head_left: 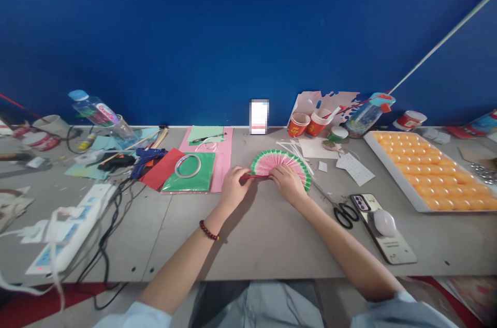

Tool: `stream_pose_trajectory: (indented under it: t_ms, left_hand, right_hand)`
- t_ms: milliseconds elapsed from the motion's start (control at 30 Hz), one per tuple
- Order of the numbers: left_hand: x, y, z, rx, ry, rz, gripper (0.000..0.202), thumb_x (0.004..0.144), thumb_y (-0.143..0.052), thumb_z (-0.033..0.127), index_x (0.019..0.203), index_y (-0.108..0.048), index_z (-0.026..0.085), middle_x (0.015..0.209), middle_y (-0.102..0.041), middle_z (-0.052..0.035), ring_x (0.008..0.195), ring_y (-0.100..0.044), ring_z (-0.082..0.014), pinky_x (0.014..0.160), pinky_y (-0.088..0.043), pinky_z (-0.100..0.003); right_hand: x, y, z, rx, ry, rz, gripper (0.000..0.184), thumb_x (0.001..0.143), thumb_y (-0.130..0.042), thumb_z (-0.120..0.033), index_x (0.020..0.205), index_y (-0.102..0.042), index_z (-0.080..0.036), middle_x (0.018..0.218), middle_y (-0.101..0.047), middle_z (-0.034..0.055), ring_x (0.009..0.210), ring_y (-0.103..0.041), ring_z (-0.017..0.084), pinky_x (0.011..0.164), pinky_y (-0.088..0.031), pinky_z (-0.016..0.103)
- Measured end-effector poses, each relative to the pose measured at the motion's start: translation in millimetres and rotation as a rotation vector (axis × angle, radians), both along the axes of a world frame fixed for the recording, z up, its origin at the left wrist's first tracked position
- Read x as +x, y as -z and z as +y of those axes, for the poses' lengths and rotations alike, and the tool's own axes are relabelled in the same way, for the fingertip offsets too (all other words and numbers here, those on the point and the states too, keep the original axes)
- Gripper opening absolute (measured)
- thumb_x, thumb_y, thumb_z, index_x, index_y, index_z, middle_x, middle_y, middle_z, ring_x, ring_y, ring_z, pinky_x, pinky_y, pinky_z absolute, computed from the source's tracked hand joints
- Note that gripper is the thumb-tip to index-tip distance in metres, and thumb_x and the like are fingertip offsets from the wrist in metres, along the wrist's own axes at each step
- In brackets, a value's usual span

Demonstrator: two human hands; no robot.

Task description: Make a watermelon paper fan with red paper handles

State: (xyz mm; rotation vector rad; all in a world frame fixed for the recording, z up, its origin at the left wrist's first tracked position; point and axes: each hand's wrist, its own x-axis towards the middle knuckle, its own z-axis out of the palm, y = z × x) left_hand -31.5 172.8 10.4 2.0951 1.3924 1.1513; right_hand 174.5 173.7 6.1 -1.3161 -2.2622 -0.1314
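Observation:
A thin red strip (259,177), likely folded paper, stretches level between my two hands. My left hand (235,183) pinches its left end, fingers closed, with a beaded bracelet (208,230) on the wrist. At the other end my right hand (287,182) closes on the strip. Behind and partly under the right hand is a pleated paper fan (267,161), pink inside with a green rim. Whether the right hand touches the fan, I cannot tell. Left of my hands, a roll of tape (188,166) lies on a green paper pack (205,173).
A lit phone (259,117) stands against the blue wall. Right are red paper cups (298,124), scissors (345,214), another phone (382,227) with a white case on it, and a tray of orange balls (427,170). Left are a glue gun (149,159), bottle (103,116) and power strip (73,229).

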Motion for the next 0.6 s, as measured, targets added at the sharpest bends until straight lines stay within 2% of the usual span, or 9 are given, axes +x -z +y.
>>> stream_pose_trajectory:
  t_ms: [167, 433, 600]
  left_hand:
    - [0.0, -0.7, -0.7, 0.016, 0.006, 0.089, 0.004, 0.080, -0.065, 0.022, 0.081, -0.068, 0.020, 0.084, -0.059, -0.0032, 0.082, -0.057, -0.0180, 0.076, -0.047, -0.031]
    - [-1.8, 1.8, 0.6, -0.006, 0.000, 0.106, 0.006, 0.080, -0.063, 0.017, 0.075, -0.066, 0.019, 0.080, -0.059, -0.0023, 0.079, -0.056, -0.0168, 0.072, -0.046, -0.029]
    - [-2.1, 0.6, -1.8, 0.040, -0.021, 0.239, 0.006, 0.081, -0.061, 0.019, 0.077, -0.066, 0.020, 0.077, -0.061, -0.0037, 0.079, -0.054, -0.0196, 0.072, -0.044, -0.032]
  right_hand:
    - [-2.6, -2.6, -2.0, -0.035, 0.001, -0.008, 0.017, 0.091, -0.048, -0.017, 0.084, -0.063, -0.019, 0.083, -0.064, 0.0061, 0.078, -0.054, 0.020, 0.073, -0.040, 0.031]
    - [-3.8, -2.2, -2.4, -0.060, 0.004, -0.010, 0.018, 0.090, -0.048, -0.015, 0.086, -0.065, -0.019, 0.084, -0.065, 0.0066, 0.083, -0.054, 0.020, 0.076, -0.041, 0.032]
    - [-4.8, -0.7, -2.5, -0.085, 0.006, 0.000, 0.016, 0.090, -0.048, -0.014, 0.087, -0.063, -0.018, 0.085, -0.063, 0.0072, 0.084, -0.054, 0.020, 0.077, -0.041, 0.031]
